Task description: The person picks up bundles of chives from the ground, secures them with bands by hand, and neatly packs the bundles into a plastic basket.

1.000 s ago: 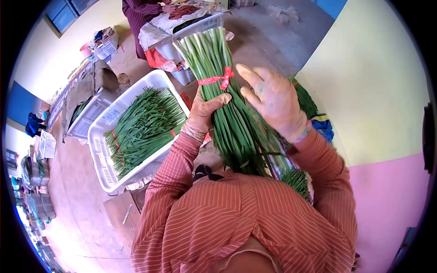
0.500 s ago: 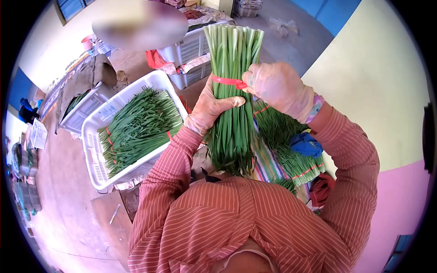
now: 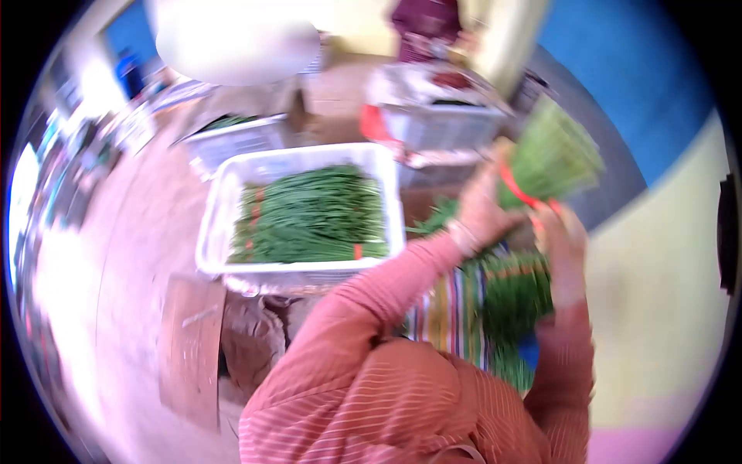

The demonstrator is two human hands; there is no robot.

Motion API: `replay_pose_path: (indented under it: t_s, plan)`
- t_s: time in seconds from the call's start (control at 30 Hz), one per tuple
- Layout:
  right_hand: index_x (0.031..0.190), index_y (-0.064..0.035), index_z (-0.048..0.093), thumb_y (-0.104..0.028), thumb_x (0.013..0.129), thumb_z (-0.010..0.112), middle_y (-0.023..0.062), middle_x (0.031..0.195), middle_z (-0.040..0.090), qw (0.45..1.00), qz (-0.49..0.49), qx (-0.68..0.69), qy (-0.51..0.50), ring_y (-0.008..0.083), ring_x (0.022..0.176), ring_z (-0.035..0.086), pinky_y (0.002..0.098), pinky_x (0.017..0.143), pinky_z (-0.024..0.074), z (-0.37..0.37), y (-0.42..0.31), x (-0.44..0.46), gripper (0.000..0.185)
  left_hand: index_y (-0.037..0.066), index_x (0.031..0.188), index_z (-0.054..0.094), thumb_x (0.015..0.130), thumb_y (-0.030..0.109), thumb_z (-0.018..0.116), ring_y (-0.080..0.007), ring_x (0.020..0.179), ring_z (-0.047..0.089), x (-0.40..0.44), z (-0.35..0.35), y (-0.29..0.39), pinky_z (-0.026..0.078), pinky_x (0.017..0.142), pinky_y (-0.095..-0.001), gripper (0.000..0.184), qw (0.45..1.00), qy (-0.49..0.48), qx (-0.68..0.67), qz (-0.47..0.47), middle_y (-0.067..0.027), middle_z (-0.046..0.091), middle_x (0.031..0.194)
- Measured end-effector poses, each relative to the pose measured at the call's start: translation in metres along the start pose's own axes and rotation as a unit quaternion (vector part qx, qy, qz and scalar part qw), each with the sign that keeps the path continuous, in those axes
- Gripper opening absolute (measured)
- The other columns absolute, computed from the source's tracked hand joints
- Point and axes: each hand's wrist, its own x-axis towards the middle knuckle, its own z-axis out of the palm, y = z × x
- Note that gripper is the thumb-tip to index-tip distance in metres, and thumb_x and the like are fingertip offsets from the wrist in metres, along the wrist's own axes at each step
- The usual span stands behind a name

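A bundle of garlic chives [image 3: 550,158] is raised at the right, its pale cut ends tilted up and to the right. My left hand [image 3: 483,207], in a thin glove, is wrapped round the bundle from its left side. A red band [image 3: 515,185] circles the stalks, and the fingers of my right hand [image 3: 564,243] are closed on its loose end. Both hands and the bundle are smeared by motion. The leafy ends are partly hidden behind my left hand and forearm.
A white plastic crate [image 3: 301,267] holds several banded chive bundles [image 3: 309,213]. More chives [image 3: 514,301] lie on a striped cloth [image 3: 444,309] below my hands. Other crates [image 3: 444,127] stand behind. A person in dark clothing [image 3: 425,31] is at the back. A brown board [image 3: 189,348] lies left.
My view has turned, so the crate appears nearer the middle. Both hands and the bundle have shifted right in the picture, and the bundle has gone from upright to tilted right.
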Motion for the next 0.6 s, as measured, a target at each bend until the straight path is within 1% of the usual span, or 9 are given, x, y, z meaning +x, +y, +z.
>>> replay_pose_path:
  t_s: [0.03, 0.07, 0.1, 0.13, 0.2, 0.23, 0.33, 0.4, 0.6]
  plan:
    - [0.091, -0.0058, 0.063, -0.021, 0.093, 0.056, -0.0076, 0.07, 0.046, 0.996, -0.007, 0.092, 0.014, 0.0008, 0.059, 0.04, 0.02, 0.049, 0.0326, 0.007, -0.002, -0.013, 0.017, -0.001, 0.143, 0.029, 0.061, 0.023, 0.086, -0.034, 0.134, 0.036, 0.0, -0.002, 0.004, 0.028, 0.113, -0.039, 0.102, 1.0, -0.009, 0.008, 0.01, -0.0224, 0.037, 0.144]
    - [0.094, -0.0051, 0.057, -0.016, 0.096, 0.048, -0.007, 0.072, 0.041, 0.961, -0.262, -0.082, 0.028, 0.0023, 0.058, 0.036, 0.0206, 0.048, 0.032, 0.012, 0.028, -0.013, 0.014, 0.0, 0.144, 0.029, 0.063, 0.024, 0.085, -0.0342, 0.135, 0.036, -0.001, 0.0, 0.007, 0.029, 0.112, -0.0385, 0.101, 0.999, 0.008, 0.009, 0.035, -0.0222, 0.038, 0.143]
    - [0.1, -0.0062, 0.054, -0.017, 0.098, 0.044, -0.0049, 0.079, 0.045, 0.912, -0.159, 0.306, -0.224, 0.0033, 0.06, 0.039, 0.0201, 0.05, 0.034, 0.002, 0.056, 0.006, 0.015, 0.0, 0.144, 0.029, 0.061, 0.022, 0.084, -0.0354, 0.134, 0.038, -0.004, -0.002, 0.004, 0.03, 0.111, -0.0396, 0.102, 0.996, 0.008, 0.041, 0.072, -0.0221, 0.039, 0.143]
    - [0.106, -0.0072, 0.051, -0.019, 0.1, 0.04, -0.0028, 0.087, 0.049, 0.662, 0.003, 0.613, -0.431, 0.0043, 0.062, 0.042, 0.0195, 0.053, 0.0361, -0.002, 0.077, 0.022, 0.017, 0.001, 0.144, 0.028, 0.062, 0.022, 0.083, -0.0358, 0.131, 0.04, -0.007, -0.001, 0.005, 0.032, 0.109, -0.0401, 0.101, 0.995, 0.005, 0.064, 0.073, -0.0217, 0.04, 0.142]
    - [0.109, -0.0077, 0.049, -0.024, 0.102, 0.038, -0.0021, 0.085, 0.048, 0.757, -0.06, 0.585, -0.285, 0.006, 0.063, 0.043, 0.0213, 0.052, 0.0357, 0.007, 0.096, 0.007, 0.021, 0.002, 0.144, 0.028, 0.064, 0.024, 0.082, -0.0375, 0.127, 0.044, -0.011, -0.009, 0.009, 0.035, 0.106, -0.0412, 0.099, 0.999, -0.004, 0.03, 0.044, -0.0223, 0.044, 0.137]
    - [0.109, -0.0077, 0.049, -0.024, 0.102, 0.038, -0.0021, 0.085, 0.048, 0.746, -0.051, 0.588, -0.308, 0.006, 0.063, 0.043, 0.0213, 0.052, 0.0357, 0.012, 0.087, 0.004, 0.021, 0.002, 0.143, 0.029, 0.064, 0.024, 0.082, -0.0378, 0.125, 0.045, -0.011, -0.017, 0.013, 0.035, 0.105, -0.0417, 0.098, 0.999, -0.006, 0.026, 0.043, -0.0221, 0.046, 0.135]
    - [0.105, -0.0078, 0.05, -0.03, 0.102, 0.039, -0.002, 0.084, 0.05, 0.839, 0.012, 0.468, -0.278, 0.0059, 0.063, 0.044, 0.021, 0.053, 0.0362, 0.025, 0.047, -0.002, 0.025, 0.002, 0.143, 0.029, 0.065, 0.024, 0.081, -0.0383, 0.122, 0.047, -0.013, -0.043, 0.016, 0.037, 0.103, -0.0427, 0.096, 0.996, 0.026, 0.042, 0.069, -0.0216, 0.048, 0.132]
    - [0.103, -0.0074, 0.052, -0.035, 0.1, 0.045, -0.0025, 0.081, 0.048, 0.962, -0.003, 0.204, -0.184, 0.005, 0.062, 0.042, 0.0201, 0.052, 0.0353, 0.034, 0.028, -0.007, 0.029, 0.002, 0.142, 0.029, 0.065, 0.023, 0.081, -0.0384, 0.12, 0.048, -0.019, -0.063, 0.021, 0.037, 0.102, -0.0432, 0.095, 0.993, 0.053, 0.058, 0.092, -0.0213, 0.049, 0.13]
    - [0.101, -0.0043, 0.059, -0.029, 0.091, 0.063, 0.0015, 0.079, 0.061, 0.973, -0.067, 0.068, -0.211, 0.0049, 0.058, 0.054, 0.0172, 0.048, 0.0386, 0.055, 0.031, 0.012, 0.027, 0.001, 0.141, 0.032, 0.064, 0.022, 0.08, -0.0388, 0.113, 0.053, -0.039, -0.106, 0.036, 0.042, 0.095, -0.043, 0.093, 0.984, 0.057, 0.168, 0.035, -0.022, 0.054, 0.124]
